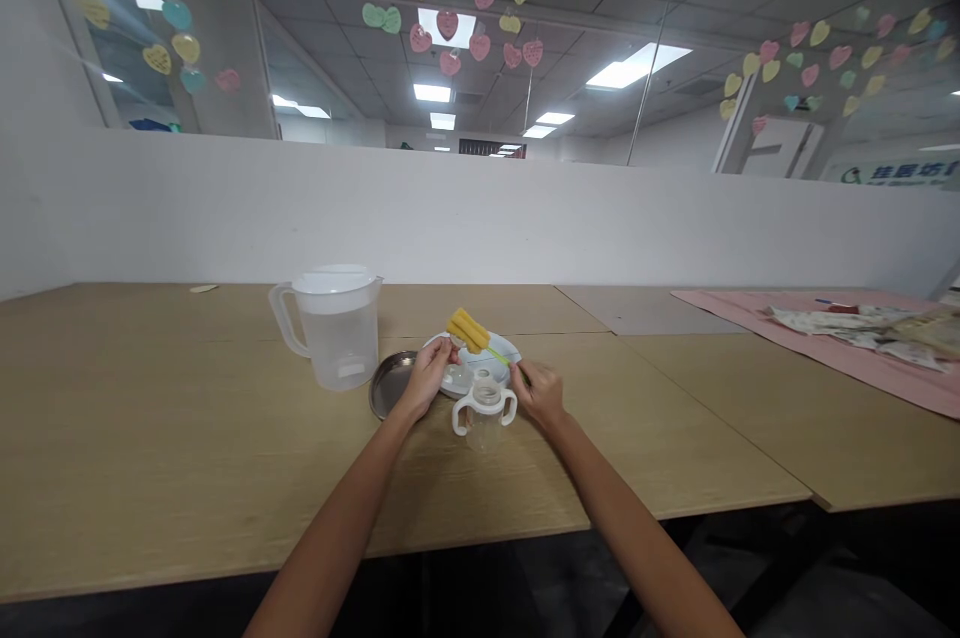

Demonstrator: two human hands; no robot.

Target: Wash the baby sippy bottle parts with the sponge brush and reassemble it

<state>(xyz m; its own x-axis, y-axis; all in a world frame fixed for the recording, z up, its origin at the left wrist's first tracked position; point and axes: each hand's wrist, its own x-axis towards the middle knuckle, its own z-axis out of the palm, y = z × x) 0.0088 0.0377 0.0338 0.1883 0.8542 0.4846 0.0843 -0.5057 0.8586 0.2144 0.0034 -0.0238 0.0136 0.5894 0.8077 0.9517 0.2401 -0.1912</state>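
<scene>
My right hand [538, 390] is closed around the green handle of a sponge bottle brush [470, 329], whose yellow head points up and to the left. Beside that sponge, the fingers of my left hand [429, 373] are pinched together on something small and pale that I cannot make out. Between my hands a clear baby bottle [485, 426] with two white side handles stands upright, its top uncovered. Just behind it, a clear domed cover [456, 378] is at the near rim of a white plate [510, 349], which the brush and my left hand partly hide.
To the left stands a translucent pitcher [341, 333] with a lid and handle. A round metal tray [386, 388] lies partly behind my left wrist. Far right, a pink cloth [712, 303] carries fabric pieces [840, 323]. A white wall [487, 218] borders the wooden table [225, 458].
</scene>
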